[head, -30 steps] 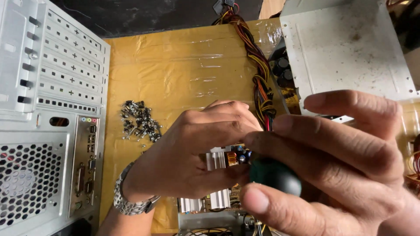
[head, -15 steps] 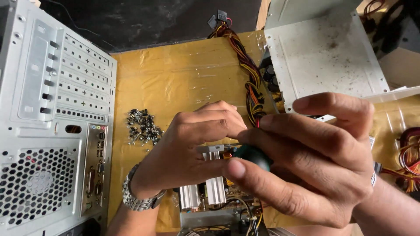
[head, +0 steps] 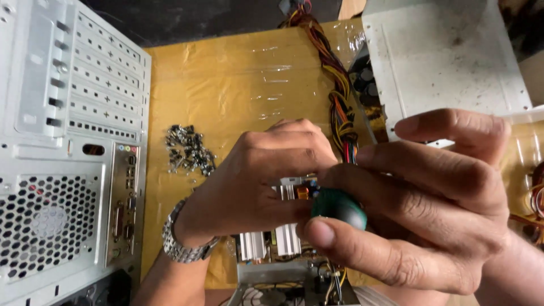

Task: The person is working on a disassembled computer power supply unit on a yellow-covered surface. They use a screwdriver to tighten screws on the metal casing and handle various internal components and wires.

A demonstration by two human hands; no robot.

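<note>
At frame centre, the right hand (head: 419,209) wraps tightly round a green screwdriver handle (head: 339,207); the left hand (head: 266,175) pinches closed over the opened power supply board (head: 283,238) — what it holds is hidden. Removed screws (head: 188,150) piled centre-left — disassembly well underway, board not yet out.

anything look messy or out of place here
Yes. A loose pile of screws lies straight on the yellow sheet, in no tray. The grey metal cover is dusty and speckled, and a bundle of coloured wires trails across the sheet. The right hand grips a green-handled tool; the left hand rests on the finned board.
</note>
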